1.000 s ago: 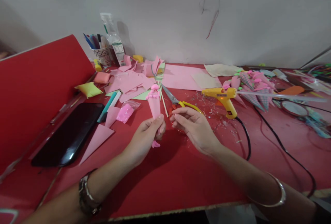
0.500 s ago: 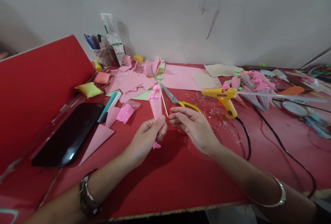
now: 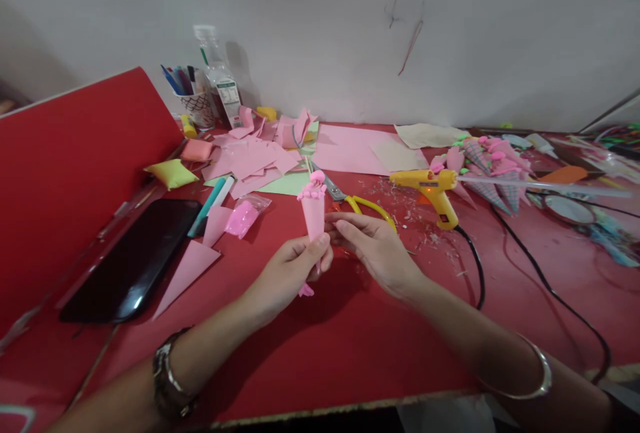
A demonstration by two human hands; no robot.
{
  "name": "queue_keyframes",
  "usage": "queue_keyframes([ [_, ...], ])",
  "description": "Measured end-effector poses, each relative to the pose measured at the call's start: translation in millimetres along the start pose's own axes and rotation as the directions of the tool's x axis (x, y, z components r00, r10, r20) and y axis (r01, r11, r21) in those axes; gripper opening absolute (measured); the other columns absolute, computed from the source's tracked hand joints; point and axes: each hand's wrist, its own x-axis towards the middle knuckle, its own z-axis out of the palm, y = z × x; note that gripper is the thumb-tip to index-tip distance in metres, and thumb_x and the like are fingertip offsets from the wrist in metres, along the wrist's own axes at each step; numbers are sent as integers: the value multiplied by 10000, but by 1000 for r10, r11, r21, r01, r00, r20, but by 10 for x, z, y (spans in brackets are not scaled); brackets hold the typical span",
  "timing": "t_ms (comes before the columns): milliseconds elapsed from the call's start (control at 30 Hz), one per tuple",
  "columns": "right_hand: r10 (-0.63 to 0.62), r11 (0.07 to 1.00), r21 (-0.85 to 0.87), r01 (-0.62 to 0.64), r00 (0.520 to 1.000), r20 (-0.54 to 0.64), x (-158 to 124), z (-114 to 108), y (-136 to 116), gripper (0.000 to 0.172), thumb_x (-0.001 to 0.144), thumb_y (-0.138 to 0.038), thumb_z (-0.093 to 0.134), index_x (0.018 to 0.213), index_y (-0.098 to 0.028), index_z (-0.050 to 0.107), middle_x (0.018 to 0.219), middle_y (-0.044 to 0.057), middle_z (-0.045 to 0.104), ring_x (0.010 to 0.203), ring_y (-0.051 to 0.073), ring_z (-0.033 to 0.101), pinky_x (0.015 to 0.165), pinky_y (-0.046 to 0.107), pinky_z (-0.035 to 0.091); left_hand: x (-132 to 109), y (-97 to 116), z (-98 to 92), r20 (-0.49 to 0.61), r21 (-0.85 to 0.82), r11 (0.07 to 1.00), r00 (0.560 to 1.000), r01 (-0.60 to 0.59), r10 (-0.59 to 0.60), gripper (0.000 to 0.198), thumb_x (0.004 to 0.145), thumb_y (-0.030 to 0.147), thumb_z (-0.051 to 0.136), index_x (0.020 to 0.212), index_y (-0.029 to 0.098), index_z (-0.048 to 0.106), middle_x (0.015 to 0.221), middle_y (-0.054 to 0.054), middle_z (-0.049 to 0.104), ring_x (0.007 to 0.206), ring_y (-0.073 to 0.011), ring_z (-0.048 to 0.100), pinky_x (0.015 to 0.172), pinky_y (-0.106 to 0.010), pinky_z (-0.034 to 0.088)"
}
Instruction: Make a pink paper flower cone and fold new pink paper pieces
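Observation:
My left hand (image 3: 293, 270) is closed round the lower part of a pink paper cone (image 3: 313, 216), which stands nearly upright. Pink clay lumps (image 3: 314, 185) top the cone, some forming a ring along its rim. A small pink piece (image 3: 306, 290) pokes out beneath the left fingers; how it is held is hidden. My right hand (image 3: 375, 246) has its fingers stretched toward the cone, their tips at its right side; contact is hard to make out. Behind the cone lie yellow-handled scissors (image 3: 370, 208), partly covered by the right hand. A thin stick (image 3: 308, 164) shows behind the clay.
A yellow glue gun (image 3: 433, 193) stands right with its black cord. Finished cones (image 3: 493, 163) are heaped beyond it. Pink paper scraps (image 3: 250, 156), a bag of pink clay (image 3: 245, 218), markers (image 3: 207, 206), flat cones (image 3: 190, 270) and a phone (image 3: 133, 260) lie left.
The left hand has brought the cone slightly right and down, closer to the right hand. The cone now covers part of the stick and scissors. The right fingertips are now beside the cone.

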Motion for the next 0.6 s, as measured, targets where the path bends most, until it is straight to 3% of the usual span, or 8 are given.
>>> queue_keyframes([
  [200,44,999,7,-45,996,78,-20,28,-32,273,610,-383,654,777,-167,669,679,15,648,635,113,596,673,281,490,-5,7,10,102,12,1000,995,-8,7,426,735,515,404,476,178,384,464,51,296,414,-74,246,361,-166,234],
  [367,95,996,-10,-94,987,126,-27,25,-39,276,608,-383,656,743,-142,656,676,20,641,621,98,576,565,224,465,-17,18,19,232,25,998,970,63,-67,406,731,512,403,497,179,410,484,41,337,419,-76,263,352,-158,256],
  [600,121,992,2,-123,976,182,-35,18,-21,238,613,-327,659,771,-155,615,552,-34,579,469,70,521,424,190,422,-30,-2,36,192,142,988,978,54,-81,377,746,458,381,499,181,443,485,35,354,430,-85,306,337,-148,279],
])
